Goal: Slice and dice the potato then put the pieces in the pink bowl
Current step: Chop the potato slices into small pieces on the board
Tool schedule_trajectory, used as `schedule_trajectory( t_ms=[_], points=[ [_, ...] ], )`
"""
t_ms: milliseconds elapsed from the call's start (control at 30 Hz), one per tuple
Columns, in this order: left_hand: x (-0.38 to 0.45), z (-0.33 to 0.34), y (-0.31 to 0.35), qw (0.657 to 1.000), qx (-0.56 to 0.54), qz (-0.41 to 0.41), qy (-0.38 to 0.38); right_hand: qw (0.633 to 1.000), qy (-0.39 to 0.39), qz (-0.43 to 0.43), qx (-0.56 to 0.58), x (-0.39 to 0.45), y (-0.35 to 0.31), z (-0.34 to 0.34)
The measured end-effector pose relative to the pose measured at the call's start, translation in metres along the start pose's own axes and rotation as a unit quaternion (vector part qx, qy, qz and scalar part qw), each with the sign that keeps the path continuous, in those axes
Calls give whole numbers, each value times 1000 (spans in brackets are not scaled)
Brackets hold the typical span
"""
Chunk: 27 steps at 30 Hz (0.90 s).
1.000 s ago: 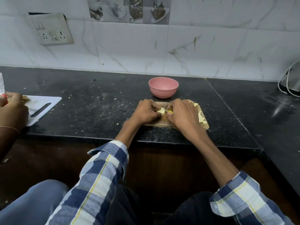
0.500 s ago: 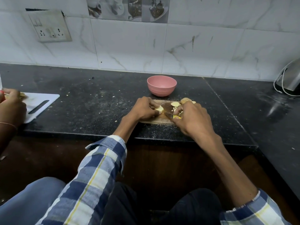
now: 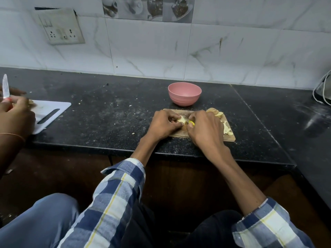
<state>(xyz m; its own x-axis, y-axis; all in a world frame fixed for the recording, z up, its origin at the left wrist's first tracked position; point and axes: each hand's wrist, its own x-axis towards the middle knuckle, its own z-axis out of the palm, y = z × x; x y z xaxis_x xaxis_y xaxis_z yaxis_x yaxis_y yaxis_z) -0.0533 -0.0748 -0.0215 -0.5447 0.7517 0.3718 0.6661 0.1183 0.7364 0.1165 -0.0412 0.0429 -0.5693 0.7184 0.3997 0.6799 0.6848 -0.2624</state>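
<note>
On the wooden board (image 3: 228, 138) near the counter's front edge, left hand (image 3: 163, 125) pinches a potato piece (image 3: 182, 119); right hand (image 3: 206, 129) grips a yellow-handled knife (image 3: 191, 123). Pink bowl (image 3: 184, 93) sits behind.

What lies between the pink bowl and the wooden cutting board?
Head view: only a narrow strip of bare black counter separates pink bowl and wooden cutting board.

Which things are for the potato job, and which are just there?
For the job: potato, wooden board, cut pieces, pink bowl, left hand, right hand.
Just there: white board, wall socket, cable.
</note>
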Motion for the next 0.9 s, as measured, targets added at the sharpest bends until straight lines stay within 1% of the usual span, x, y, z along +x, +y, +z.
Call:
schedule_trajectory(
  t_ms=[167, 467, 633, 800, 900],
  points=[
    [-1, -1, -1, 1000, -8, 5, 5, 1000, 24, 10, -4, 5, 1, -3],
    [-1, -2, 0, 1000, -4, 11, 0, 1000, -17, 8, 8, 16, -5, 6],
    [1, -2, -1, 1000, -4, 8, -1, 999, -45, 7, -7, 13, -5, -9],
    [2, -1, -2, 1000, -11, 0, -8, 996, -83, 24, -5, -1, 4, -36],
    [-1, -1, -1, 1000, -19, -12, -7, 997, -72, 31, 13, -6, 10, -44]
  ],
)
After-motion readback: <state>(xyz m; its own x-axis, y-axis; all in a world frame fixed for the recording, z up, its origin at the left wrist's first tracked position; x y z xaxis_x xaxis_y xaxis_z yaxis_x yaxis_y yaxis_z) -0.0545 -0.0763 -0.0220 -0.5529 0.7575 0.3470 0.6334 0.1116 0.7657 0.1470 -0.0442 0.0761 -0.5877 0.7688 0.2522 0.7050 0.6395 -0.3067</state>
